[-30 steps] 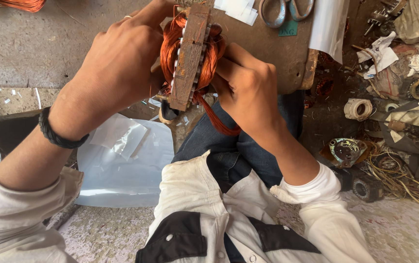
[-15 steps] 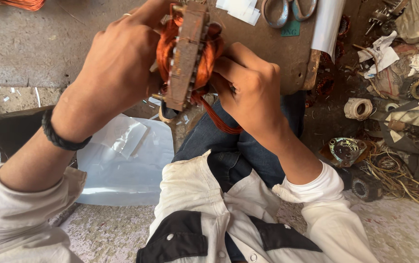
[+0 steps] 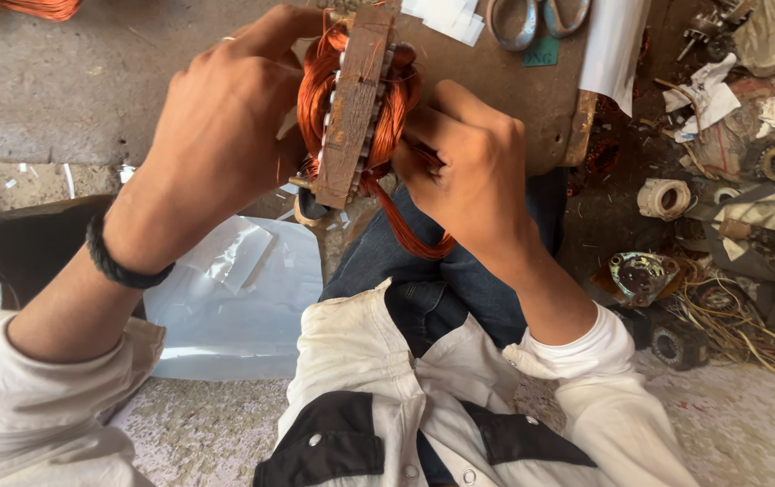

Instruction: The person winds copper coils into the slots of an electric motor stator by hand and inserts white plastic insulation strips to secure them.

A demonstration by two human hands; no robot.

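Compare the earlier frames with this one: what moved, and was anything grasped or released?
Very little changed. The stator core tilted slightly, its top leaning more to the right, and the right hand shifted a bit against the copper winding. Nothing was taken up or let go: the left hand still grips the core, and the scissors lie unmoved.

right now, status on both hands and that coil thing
Left hand grips the rusty metal stator core wound with orange copper wire. Right hand pinches its windings. Nothing blocking either hand.

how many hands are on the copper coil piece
2. The left hand grips the copper-wound core from its left side; the right hand presses the windings on its right.
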